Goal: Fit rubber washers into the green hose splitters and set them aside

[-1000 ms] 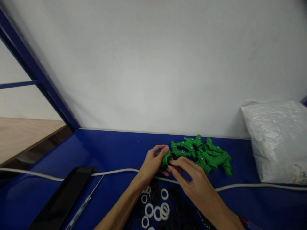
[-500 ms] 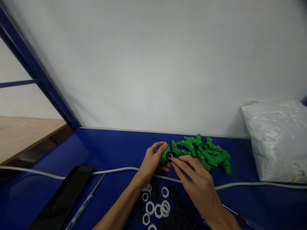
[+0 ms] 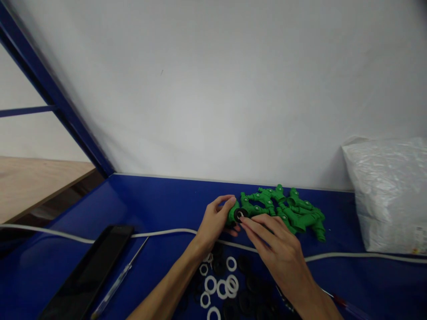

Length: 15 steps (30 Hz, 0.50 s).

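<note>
At the near edge, black rings (image 3: 251,284) blur into the dark blue worktop (image 3: 160,200), some cut off. Mid-scene, left of the green pile (image 3: 302,218), green fitting (image 3: 232,214) partly hidden by fingers. Left hand (image 3: 216,218) curled round it, gripping; right hand (image 3: 280,242) nearly closed, fingertips at its black collar (image 3: 236,213), pinching something or not: cannot tell.

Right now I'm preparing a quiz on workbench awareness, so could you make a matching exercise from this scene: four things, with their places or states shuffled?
1. Left hand
2. White rings
3. Black slab
4. Plastic bag

A. Near the picture's right edge
B. Holding a green fitting
C. Loose at the bottom centre
D. Lying over the white cable

Pairs: 1-B, 2-C, 3-D, 4-A
</note>
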Each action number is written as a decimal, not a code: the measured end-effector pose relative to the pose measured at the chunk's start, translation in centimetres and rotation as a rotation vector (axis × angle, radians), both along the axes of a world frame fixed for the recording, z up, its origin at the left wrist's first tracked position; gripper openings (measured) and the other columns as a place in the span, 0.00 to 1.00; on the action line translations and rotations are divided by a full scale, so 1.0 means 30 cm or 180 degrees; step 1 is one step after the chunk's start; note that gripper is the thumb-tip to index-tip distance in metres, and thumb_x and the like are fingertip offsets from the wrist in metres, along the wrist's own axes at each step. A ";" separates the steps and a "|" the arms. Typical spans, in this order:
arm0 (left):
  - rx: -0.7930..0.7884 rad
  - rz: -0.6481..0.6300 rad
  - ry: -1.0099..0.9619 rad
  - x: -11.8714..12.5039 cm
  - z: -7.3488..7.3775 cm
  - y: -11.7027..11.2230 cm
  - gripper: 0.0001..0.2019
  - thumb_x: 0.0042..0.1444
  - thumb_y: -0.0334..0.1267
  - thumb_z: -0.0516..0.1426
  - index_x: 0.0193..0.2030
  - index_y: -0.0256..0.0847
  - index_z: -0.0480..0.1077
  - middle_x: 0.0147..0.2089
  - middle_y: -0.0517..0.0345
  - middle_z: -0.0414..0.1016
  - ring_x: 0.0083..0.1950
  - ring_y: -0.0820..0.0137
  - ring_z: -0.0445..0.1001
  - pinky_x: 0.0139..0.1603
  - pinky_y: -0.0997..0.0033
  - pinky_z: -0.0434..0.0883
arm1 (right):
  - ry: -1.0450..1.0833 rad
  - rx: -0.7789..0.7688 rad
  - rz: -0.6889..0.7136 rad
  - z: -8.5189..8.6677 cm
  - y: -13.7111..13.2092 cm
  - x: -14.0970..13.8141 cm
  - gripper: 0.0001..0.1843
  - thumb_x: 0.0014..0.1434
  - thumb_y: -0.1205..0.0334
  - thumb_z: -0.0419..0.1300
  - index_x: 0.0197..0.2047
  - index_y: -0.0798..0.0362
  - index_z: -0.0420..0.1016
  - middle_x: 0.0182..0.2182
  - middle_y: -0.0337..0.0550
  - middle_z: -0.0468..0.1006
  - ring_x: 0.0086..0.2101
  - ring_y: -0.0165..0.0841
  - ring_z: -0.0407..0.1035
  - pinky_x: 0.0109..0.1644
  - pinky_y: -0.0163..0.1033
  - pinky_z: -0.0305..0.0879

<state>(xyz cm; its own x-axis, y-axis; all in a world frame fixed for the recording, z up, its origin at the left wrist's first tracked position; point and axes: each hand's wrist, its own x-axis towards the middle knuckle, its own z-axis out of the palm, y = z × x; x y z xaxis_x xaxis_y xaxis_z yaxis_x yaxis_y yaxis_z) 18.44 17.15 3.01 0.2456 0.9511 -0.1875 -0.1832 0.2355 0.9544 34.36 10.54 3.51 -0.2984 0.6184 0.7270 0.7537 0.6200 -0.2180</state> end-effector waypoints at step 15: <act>-0.0030 -0.0120 0.0081 0.000 0.001 -0.003 0.23 0.58 0.51 0.62 0.53 0.36 0.77 0.38 0.53 0.79 0.32 0.69 0.77 0.25 0.72 0.76 | 0.0594 -0.0161 0.0011 -0.031 0.005 -0.039 0.07 0.70 0.64 0.57 0.50 0.49 0.74 0.37 0.43 0.82 0.36 0.34 0.78 0.42 0.39 0.76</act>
